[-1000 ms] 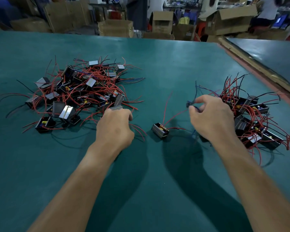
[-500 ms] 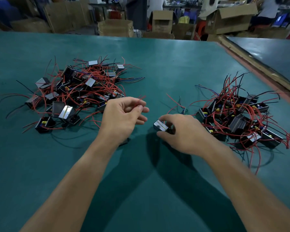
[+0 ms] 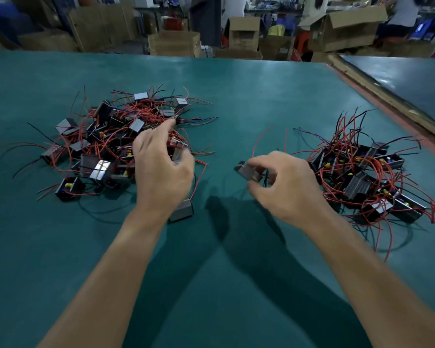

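Two heaps of small black and grey modules with red and black wires lie on the green table (image 3: pixel 224 101). The left pile (image 3: pixel 111 141) is the larger one, and the right pile (image 3: pixel 367 172) sits near the table's right edge. My left hand (image 3: pixel 163 172) reaches over the right edge of the left pile. Its index finger is stretched out and its thumb closes against a grey module (image 3: pixel 179 149); the hand is blurred. My right hand (image 3: pixel 284 187) pinches a small grey module (image 3: pixel 248 171) just above the table, between the piles. Thin wires trail from that module.
One loose grey module (image 3: pixel 182 211) with a red wire lies on the table under my left wrist. A second table (image 3: pixel 412 79) adjoins on the right behind a wooden edge strip. Cardboard boxes (image 3: pixel 173 42) and people stand beyond the far edge.
My left hand moved from the middle of the table forward to the left pile. My right hand lifted the module it had gripped on the table and shifted slightly right.
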Available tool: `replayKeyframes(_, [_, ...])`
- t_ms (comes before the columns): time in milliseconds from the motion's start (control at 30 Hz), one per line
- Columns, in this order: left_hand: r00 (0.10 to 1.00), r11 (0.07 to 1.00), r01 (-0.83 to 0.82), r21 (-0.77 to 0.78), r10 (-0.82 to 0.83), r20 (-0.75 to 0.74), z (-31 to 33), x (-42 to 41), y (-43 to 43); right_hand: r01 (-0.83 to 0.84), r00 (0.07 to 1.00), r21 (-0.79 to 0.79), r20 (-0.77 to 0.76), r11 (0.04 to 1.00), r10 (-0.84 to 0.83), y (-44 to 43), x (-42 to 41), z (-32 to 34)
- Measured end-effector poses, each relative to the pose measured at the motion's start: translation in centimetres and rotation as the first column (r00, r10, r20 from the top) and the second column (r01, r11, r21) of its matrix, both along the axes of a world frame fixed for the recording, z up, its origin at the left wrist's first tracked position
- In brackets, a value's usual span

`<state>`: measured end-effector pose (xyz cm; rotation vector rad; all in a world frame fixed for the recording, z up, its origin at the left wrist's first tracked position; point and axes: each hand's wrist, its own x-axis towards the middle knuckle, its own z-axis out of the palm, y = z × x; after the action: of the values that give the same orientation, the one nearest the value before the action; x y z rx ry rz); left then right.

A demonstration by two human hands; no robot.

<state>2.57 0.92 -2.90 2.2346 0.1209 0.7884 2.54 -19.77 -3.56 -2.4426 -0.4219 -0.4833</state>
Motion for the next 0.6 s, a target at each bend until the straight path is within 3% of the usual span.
replayKeyframes(100, [0.970, 0.982, 0.177, 0.061, -0.164, -0.178, -0.1, -0.4, -0.5, 0.104, 0.988, 0.099, 0.104, 0.990, -0.114, -0.1, 0.3, 0.0])
replayKeyframes(200, [0.923, 0.925, 0.361, 0.119, -0.337, -0.184, 0.0, -1.0, -1.3, 0.173, 0.970, 0.158, 0.145, 0.972, -0.196, -0.3, 0.4, 0.2])
replayKeyframes(300, [0.964, 0.958, 0.222, 0.181, -0.188, -0.187, 0.4, -1.2, -1.0, 0.231, 0.951, 0.241, 0.149, 0.943, -0.271, -0.7, 0.5, 0.5])
replayKeyframes(367, [0.934, 0.964, 0.124, 0.236, -0.033, -0.356, 0.8, -1.2, -0.2, 0.194, 0.951, 0.300, 0.175, 0.934, -0.254, -0.7, 0.5, 0.7])
replayKeyframes(467, [0.764, 0.892, 0.285, 0.350, 0.009, -0.645, 0.6, -1.5, 0.1, 0.061, 0.957, 0.371, 0.243, 0.927, -0.160, -0.3, 0.1, 1.1])
replayKeyframes(600, [0.669, 0.879, 0.435, 0.194, -0.171, -0.724, 0.5, -1.9, -0.2, -0.031, 0.971, 0.418, 0.227, 0.908, -0.072, 0.0, -0.1, 1.1])
